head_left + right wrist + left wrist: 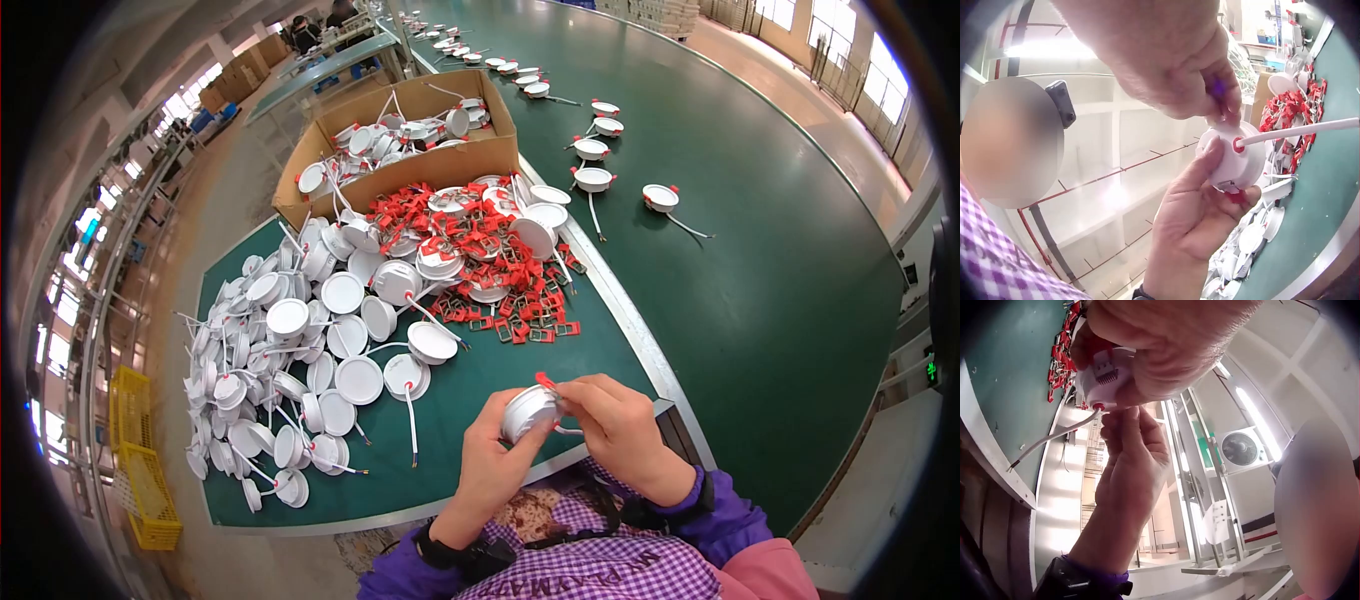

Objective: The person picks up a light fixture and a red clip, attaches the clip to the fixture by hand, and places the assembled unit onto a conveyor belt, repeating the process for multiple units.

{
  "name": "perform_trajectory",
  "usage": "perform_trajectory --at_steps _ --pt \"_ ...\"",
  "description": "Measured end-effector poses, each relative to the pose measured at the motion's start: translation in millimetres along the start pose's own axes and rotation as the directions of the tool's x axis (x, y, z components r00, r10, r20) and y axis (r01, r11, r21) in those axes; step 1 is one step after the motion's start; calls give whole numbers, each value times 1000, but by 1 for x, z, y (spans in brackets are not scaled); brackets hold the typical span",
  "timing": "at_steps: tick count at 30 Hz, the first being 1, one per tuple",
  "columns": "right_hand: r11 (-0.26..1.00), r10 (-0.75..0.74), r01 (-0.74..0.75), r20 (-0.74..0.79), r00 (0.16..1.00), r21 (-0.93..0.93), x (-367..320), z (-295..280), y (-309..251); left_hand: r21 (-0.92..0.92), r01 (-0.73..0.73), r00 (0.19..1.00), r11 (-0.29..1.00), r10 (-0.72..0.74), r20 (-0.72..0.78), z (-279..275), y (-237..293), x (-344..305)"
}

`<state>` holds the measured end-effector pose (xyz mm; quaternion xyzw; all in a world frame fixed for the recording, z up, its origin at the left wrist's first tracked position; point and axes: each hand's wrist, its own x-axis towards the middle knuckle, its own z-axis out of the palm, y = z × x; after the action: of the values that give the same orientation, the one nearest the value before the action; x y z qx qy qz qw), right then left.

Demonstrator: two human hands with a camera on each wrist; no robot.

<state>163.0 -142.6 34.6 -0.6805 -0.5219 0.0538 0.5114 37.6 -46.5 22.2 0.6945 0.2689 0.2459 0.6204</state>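
Over the table's near edge, my left hand [487, 462] holds a round white downlight [530, 414] by its sides. A white cable [1310, 130] leaves its back through a red grommet [1239, 145]. Beside my left fingers a red spring clip [1235, 197] sits at the downlight's side. My right hand [622, 432] pinches at the opposite edge with thumb and fingertips; a red piece [545, 380] shows next to them in the head view. I cannot tell whether a second clip is between those fingertips. In the left wrist view the right hand [1129, 469] is below the downlight.
A heap of white downlights [290, 370] covers the table's left part. Loose red clips [520, 290] lie ahead, before a cardboard box [440, 160] of more downlights. To the right, past a metal rail [640, 335], a green conveyor [760, 270] carries a row of downlights.
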Motion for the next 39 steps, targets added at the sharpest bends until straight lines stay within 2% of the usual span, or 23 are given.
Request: perform_trajectory --at_steps 3,5,7,13,20,21,23,24,25,27,31,34,37,39 --pt "996 -35 34 -10 999 -79 -1 -1 -3 -68 -10 997 998 5 -75 4 -3 1" --pt "997 -34 35 13 999 -66 -2 3 -4 -91 -17 994 996 8 -106 3 -3 1" --pt "998 -28 30 32 999 -56 -3 5 -2 20 -6 996 1000 7 -89 2 -1 0" --pt "998 -54 55 19 998 -34 -5 10 0 111 -50 998 993 54 -29 -5 2 3" --pt "1000 2 -1 25 1000 -23 -5 12 6 122 -82 996 989 85 -20 -4 -6 6" --pt "1000 3 -2 18 1000 -23 -3 11 9 81 -50 999 995 49 13 -4 -5 6" --pt "987 106 -115 81 991 113 1 2 13 53 -16 999 998 14 29 -7 -4 4" --pt "942 225 -245 110 968 230 3 -1 15 -4 0 998 1000 0 57 -6 -2 3" --pt "865 364 -398 164 917 306 5 -7 9 -63 14 996 998 -9 85 -5 -1 2" --pt "770 447 -525 280 850 362 9 -14 0 -96 26 995 995 -17 95 -5 0 1" --pt "742 451 -557 337 826 374 11 -21 -3 -84 40 987 996 -27 160 -5 3 1" --pt "792 416 -528 361 834 307 13 -23 -1 -82 41 982 996 -25 189 -3 -2 2" --pt "831 419 -503 327 847 237 17 -24 0 -189 94 980 977 -58 188 1 -12 6" --pt "810 440 -548 403 803 207 21 -29 9 -106 98 972 990 -72 224 3 -10 11"
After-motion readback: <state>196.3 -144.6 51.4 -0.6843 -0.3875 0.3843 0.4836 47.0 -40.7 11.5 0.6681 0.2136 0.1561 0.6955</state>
